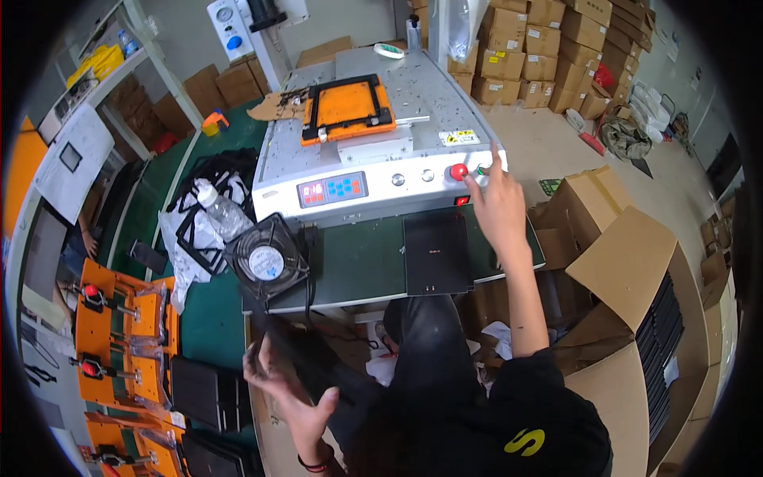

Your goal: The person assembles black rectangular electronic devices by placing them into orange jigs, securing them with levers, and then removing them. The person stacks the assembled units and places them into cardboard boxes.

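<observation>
My right hand [501, 208] is over the right end of the machine's front panel [373, 184], fingers apart and holding nothing. Its index finger stretches past the green button [482, 169], and the thumb is near the red knob [458, 171]; contact is unclear. Low on the left, my left hand [298, 401] curves around a dark flat panel [322, 354], smeared by motion, with the thumb on the near side. Another black panel [437, 254] lies on the green bench below the controls. An orange fixture with a black frame [350, 109] sits on the machine bed.
A black fan [268, 261] stands at the bench's front edge, beside a clear bottle [221, 211]. Orange clamp fixtures [131, 342] and stacked black panels [208, 392] are at left. On the right, an open carton [616, 274] holds several dark panels. Cartons [540, 48] are piled behind.
</observation>
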`<action>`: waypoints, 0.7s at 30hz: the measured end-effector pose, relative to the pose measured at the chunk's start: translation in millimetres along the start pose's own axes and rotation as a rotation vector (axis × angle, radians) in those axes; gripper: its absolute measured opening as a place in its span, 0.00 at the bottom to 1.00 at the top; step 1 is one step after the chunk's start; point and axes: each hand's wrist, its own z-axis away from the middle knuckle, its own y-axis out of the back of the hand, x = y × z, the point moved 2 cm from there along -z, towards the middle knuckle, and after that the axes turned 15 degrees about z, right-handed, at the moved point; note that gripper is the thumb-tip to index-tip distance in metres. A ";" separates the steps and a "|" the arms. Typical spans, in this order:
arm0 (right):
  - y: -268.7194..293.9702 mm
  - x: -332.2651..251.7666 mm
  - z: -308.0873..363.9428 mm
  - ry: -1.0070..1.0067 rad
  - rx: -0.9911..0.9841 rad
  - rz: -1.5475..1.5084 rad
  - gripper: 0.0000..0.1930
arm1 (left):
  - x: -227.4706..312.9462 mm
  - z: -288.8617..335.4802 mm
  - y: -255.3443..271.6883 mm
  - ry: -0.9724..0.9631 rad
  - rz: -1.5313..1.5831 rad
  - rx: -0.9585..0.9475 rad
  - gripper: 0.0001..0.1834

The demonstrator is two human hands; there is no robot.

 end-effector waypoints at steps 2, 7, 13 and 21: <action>28.1 -29.2 10.2 -0.070 -0.147 -0.711 0.43 | 0.8 -0.7 -7.9 -0.008 -0.015 -0.035 0.64; 44.1 -106.2 97.1 0.353 -0.631 -2.029 0.66 | 12.0 4.1 -59.6 0.079 -0.220 -0.404 0.67; 41.8 -137.3 122.5 -0.027 -1.146 -2.197 0.61 | 45.8 22.4 -43.8 0.421 -0.040 -0.376 0.72; 20.9 -173.8 171.3 -0.008 -1.588 -2.722 0.64 | -35.1 80.5 -41.5 1.029 1.704 -0.560 0.72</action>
